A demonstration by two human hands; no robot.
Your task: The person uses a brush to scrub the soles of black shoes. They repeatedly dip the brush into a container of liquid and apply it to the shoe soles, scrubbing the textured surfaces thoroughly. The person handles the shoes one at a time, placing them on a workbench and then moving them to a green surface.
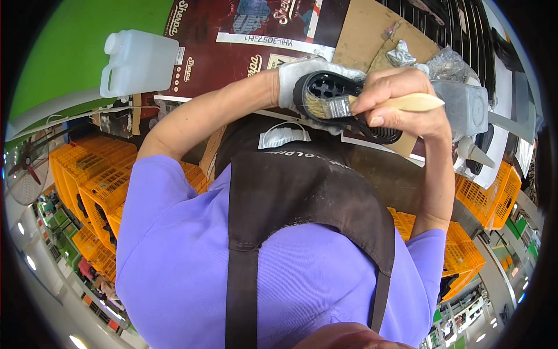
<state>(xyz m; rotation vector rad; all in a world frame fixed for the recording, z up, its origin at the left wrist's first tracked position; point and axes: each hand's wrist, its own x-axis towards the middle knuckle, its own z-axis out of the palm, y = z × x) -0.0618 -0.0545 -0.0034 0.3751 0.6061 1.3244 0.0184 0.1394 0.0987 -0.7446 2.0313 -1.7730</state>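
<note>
My left hand (pixel 296 78), in a white glove, holds a black shoe sole (pixel 349 113) with its inner grid side facing me. My right hand (pixel 395 96) grips a paintbrush by its pale wooden handle (pixel 415 103). The brush's bristles (pixel 315 106) rest inside the near end of the sole. Both hands are up near the top centre of the view, above my chest, which is covered by a purple shirt and a dark brown apron (pixel 302 192).
A white plastic jug (pixel 139 61) stands at the upper left on a dark printed cardboard sheet (pixel 232 58). A grey metal container (pixel 468 107) sits right of my hands. Orange plastic crates (pixel 93 186) are stacked at left and at right (pixel 494 198).
</note>
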